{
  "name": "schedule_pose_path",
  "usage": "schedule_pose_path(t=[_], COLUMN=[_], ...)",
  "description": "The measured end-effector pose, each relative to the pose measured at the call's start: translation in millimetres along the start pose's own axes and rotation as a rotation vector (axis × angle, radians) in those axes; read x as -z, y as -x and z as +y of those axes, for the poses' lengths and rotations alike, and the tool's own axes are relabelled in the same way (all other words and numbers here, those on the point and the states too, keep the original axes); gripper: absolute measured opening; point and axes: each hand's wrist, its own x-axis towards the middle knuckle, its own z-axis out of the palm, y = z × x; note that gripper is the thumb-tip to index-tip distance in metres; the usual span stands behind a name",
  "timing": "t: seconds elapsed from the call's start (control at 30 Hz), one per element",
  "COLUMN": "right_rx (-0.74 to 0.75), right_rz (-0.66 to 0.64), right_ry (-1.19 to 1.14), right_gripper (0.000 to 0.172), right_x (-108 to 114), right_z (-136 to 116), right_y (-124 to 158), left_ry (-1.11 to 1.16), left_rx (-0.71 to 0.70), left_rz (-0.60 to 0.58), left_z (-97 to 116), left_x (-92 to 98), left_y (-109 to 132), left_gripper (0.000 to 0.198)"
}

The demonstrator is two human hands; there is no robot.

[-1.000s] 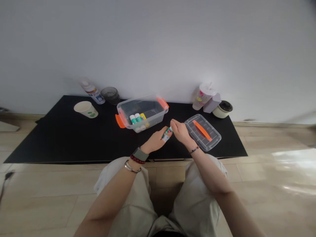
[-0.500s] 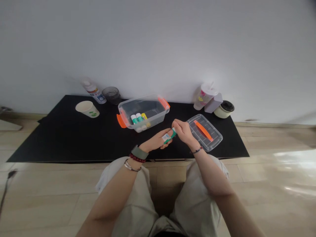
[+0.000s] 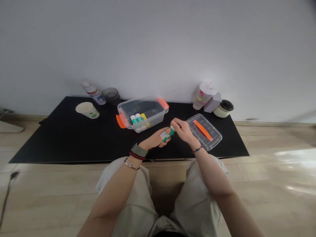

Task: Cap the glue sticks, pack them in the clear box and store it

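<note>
A green-and-white glue stick (image 3: 166, 136) lies slanted between my two hands over the front of the black table. My left hand (image 3: 156, 139) is closed around its lower body. At its upper end, the fingers of my right hand (image 3: 182, 129) grip the white cap, which they mostly cover. Behind my hands stands a clear plastic box (image 3: 156, 119) with orange latches. Inside it, at the left, lie two green-and-white sticks (image 3: 136, 119) and a yellow one (image 3: 143, 117). To the right of my right hand rests the clear lid (image 3: 214, 136) with its orange handle.
A paper cup (image 3: 87, 110), a spray can (image 3: 95, 93) and a dark glass (image 3: 111, 96) stand on the table's left. At the back right are a lidded straw cup (image 3: 200, 97), a pale box (image 3: 212, 103) and a cream pot (image 3: 222, 112). A wall rises behind.
Both hands have shifted slightly left with the glue stick, and a little more of its upper part shows between them. The box and lid stay put, apart from a small camera shift.
</note>
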Motion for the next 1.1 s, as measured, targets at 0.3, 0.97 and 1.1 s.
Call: schedule_pose_path(t=[0.3, 0.97, 1.1], right_rx=[-0.391, -0.111, -0.115], right_rz=[-0.002, 0.166, 0.259], right_ry=[0.363, -0.397, -0.505], right_gripper=[0.033, 0.042, 0.044], right_x=[-17, -20, -16], right_z=[-3, 18, 19], right_y=[-8, -7, -9], left_ry=[-1.007, -0.51, -0.405], left_rx=[0.084, -0.305, -0.332], left_rz=[0.338, 0.589, 0.797], left_z=[-1, 10, 40], left_x=[-10.0, 13.8, 52.4], left_y=[1, -5, -18], left_gripper=[0.039, 0.032, 0.034])
